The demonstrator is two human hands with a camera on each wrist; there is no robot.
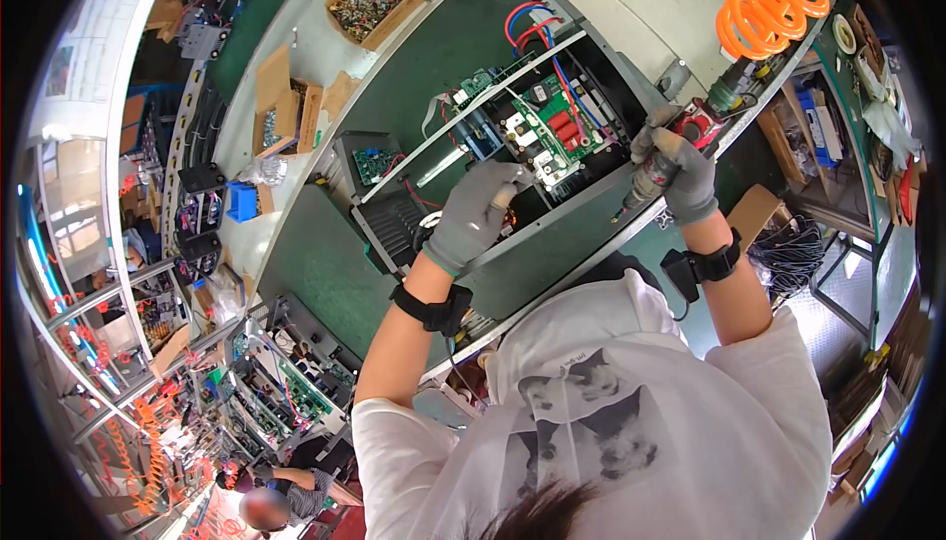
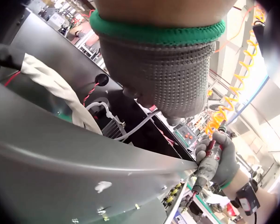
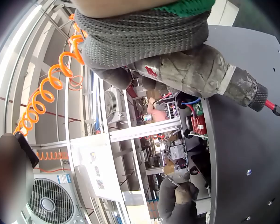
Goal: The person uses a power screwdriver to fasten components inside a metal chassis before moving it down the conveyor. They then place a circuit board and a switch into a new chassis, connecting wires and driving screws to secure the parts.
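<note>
A grey metal chassis (image 1: 562,215) lies open on the green bench, with a green circuit board (image 1: 555,106) and wiring inside. My left hand (image 1: 471,213), in a grey glove with bare fingertips, is over the chassis's near side with its fingers bent. A thin, shiny thing shows by its fingertips in the right wrist view; I cannot tell whether they pinch it. My gloved right hand (image 1: 693,180) grips a tape-wrapped power screwdriver (image 3: 196,72) beyond the chassis's right end. Its bit (image 3: 276,110) points down and away from the board, alongside the outer panel (image 3: 247,154).
An orange coiled hose (image 1: 769,8) hangs at the upper right by the screwdriver. Cardboard boxes of small parts (image 1: 372,3) and a blue bin (image 1: 240,201) stand on the neighbouring bench. Red and blue cables (image 1: 527,23) stick up from the chassis's far edge.
</note>
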